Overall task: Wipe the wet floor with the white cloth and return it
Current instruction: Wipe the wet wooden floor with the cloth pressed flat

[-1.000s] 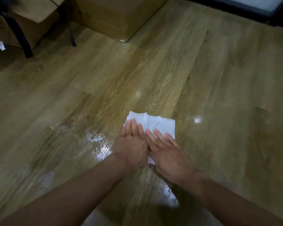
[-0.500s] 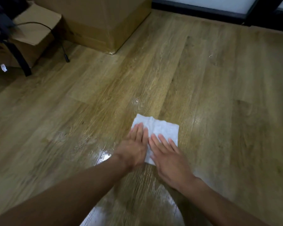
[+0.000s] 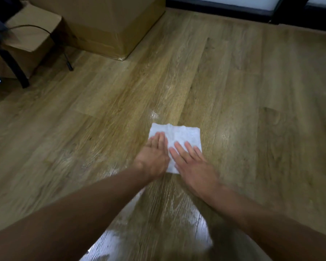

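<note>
And there we were, down low, both palms flat on the white cloth (image 3: 179, 133), a soft, crinkled rectangle lying flat on the wood-grain plank floor (image 3: 102, 119). Our left hand (image 3: 153, 157) pressed the cloth's left side, its fingers (image 3: 159, 140) straight and packed tight together. Our right hand (image 3: 194, 166) covered the right side, its fingers (image 3: 188, 149) straight too but fanned a little apart, the outermost one running along the cloth's right edge. Beyond our fingertips the far strip of cloth lay bare, its edge slightly wavy, and a near corner peeked out between the heels of our hands. Just past that far edge, ahead of the left fingertips, a small bead of water (image 3: 154, 113) glinted on the matte boards. Back behind the fingers, between our forearms, a wide wet patch (image 3: 158, 223) shone glossy and mirror-like over the grain. Well ahead of the fingers and off to the left stood a big cardboard box (image 3: 109, 25), smooth-sided with a sharp taped corner, and a smaller cardboard box (image 3: 32, 34) beside it. A thin black cable (image 3: 64, 55) curved down in front of the smaller one, next to a slanted black leg (image 3: 13, 66).
</note>
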The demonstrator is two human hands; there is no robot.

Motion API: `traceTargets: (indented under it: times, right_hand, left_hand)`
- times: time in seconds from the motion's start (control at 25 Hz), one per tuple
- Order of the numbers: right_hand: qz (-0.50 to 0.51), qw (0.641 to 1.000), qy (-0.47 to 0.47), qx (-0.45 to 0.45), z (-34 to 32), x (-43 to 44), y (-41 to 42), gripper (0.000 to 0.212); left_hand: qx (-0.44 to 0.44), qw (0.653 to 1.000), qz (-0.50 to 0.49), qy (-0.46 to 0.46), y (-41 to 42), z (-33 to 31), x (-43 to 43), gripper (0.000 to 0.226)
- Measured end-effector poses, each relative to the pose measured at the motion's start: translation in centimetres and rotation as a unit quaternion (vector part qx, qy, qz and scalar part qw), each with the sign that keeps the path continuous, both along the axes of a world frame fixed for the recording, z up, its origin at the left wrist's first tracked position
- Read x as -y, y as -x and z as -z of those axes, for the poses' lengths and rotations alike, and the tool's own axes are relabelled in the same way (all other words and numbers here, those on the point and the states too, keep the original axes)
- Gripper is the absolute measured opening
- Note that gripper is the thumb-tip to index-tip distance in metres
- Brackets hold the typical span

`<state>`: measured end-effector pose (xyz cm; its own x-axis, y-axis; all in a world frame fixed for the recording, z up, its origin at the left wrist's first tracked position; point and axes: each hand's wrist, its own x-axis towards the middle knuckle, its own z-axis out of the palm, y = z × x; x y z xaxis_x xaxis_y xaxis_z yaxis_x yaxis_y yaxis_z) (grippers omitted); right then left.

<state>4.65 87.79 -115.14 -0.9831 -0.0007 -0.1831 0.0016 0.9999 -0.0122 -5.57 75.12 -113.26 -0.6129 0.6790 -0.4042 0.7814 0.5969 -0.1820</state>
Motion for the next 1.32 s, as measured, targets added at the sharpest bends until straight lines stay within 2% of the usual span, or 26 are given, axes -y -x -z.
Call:
traceTargets:
  times: [0.08,0.16,0.36,0.52,0.64,0.8,1.0,1.08,1.2,1.32]
  right_hand:
    - [-0.006,0.999,0.029,-0.013,0.2,0.3,-4.9,0.050]
    - [0.020,0.999,0.043,0.006,0.4,0.4,-6.7,0.051]
    - [0.074,0.995,0.061,0.032,0.5,-1.3,1.4,0.054]
    - [0.065,0.995,0.070,0.041,0.6,-2.4,3.9,0.054]
    - [0.084,0.992,0.095,0.016,0.7,-1.3,-1.7,0.053]
    - [0.065,0.993,0.050,0.081,-1.0,-1.9,-10.9,0.051]
    - [0.114,0.990,0.068,0.037,0.3,-6.3,-4.3,0.058]
    - [0.125,0.989,0.072,0.031,0.7,-7.1,-2.5,0.061]
    - [0.132,0.987,0.079,0.045,-0.2,-6.7,-6.4,0.063]
    - [0.140,0.985,0.084,0.047,-1.1,-5.8,-16.7,0.063]
  left_hand:
    - [0.027,0.998,0.047,-0.042,-3.8,1.1,1.3,0.060]
    - [0.024,0.995,0.083,-0.046,-4.3,1.7,1.8,0.067]
    - [0.022,0.997,0.057,-0.047,3.9,1.3,-1.1,0.068]
    - [0.020,0.999,0.016,-0.039,4.5,1.7,-1.7,0.065]
    - [0.029,0.997,0.018,-0.072,0.0,2.1,-1.1,0.065]
    - [0.060,0.991,0.040,-0.110,-8.1,2.4,-1.3,0.066]
    - [0.041,0.990,-0.056,-0.121,-3.4,3.5,-7.2,0.063]
    - [0.045,0.991,-0.059,-0.109,-1.8,3.2,-8.5,0.061]
    - [0.066,0.993,-0.033,-0.090,-5.3,1.9,-8.2,0.061]
    - [0.120,0.989,0.019,-0.085,-14.1,1.3,-8.2,0.059]
